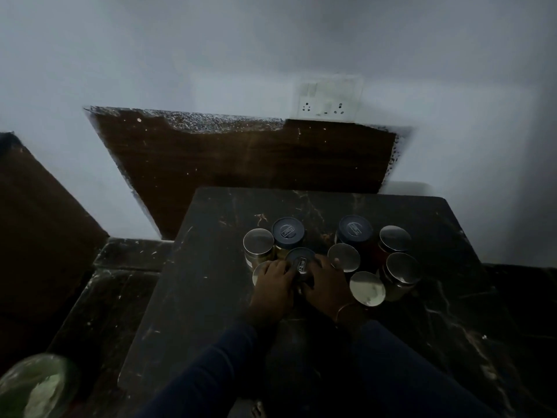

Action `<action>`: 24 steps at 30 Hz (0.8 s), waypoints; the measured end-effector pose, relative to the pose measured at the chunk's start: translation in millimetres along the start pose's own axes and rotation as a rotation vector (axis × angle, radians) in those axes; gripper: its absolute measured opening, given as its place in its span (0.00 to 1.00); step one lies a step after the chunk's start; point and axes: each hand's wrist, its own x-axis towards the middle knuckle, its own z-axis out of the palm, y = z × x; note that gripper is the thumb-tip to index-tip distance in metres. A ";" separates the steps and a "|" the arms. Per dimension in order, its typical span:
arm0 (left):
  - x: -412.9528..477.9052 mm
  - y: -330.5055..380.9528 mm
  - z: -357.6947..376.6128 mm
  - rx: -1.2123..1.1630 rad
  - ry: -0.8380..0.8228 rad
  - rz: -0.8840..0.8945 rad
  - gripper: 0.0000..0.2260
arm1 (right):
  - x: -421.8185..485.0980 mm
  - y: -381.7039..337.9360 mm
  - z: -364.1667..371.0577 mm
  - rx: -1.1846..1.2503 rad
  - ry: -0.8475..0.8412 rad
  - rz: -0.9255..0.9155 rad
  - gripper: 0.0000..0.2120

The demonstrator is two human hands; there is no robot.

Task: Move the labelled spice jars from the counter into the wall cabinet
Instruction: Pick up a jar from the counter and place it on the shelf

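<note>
Pretty dim shot, but here's what we can make out. We're looking down at a dark marble counter with a bunch of spice jars standing upright in a loose cluster on it. Lids are a mix: three dark lids, the rest shiny steel. Labels aren't readable from up here.

Both hands are on the same one, the front jar, which has a dark lid and sits on the counter in the middle of the near row. The left hand wraps its left side and the right hand wraps the right, fingers curled in around it, so it's grasped from both sides. We can't tell if it's lifted off the counter at all.

A steel jar is half hidden under the left hand, and another steel jar is just beside the right hand's fingers. The two back dark jars stand apart with a gap between them.

On the wall behind there's a socket plate above a brown panel. Blurry glass bowl bottom left.
</note>
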 end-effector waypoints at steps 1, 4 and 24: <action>1.0 -1.6 1.5 -0.009 -0.001 -0.005 0.15 | -0.6 0.3 -0.5 0.003 -0.008 -0.002 0.25; 5.5 -3.0 3.5 -0.044 -0.013 -0.032 0.14 | -1.1 2.6 -4.0 0.019 -0.042 -0.011 0.26; 28.1 51.0 -19.7 -0.064 -0.140 -0.243 0.18 | 99.3 99.2 -52.3 0.233 0.099 0.337 0.40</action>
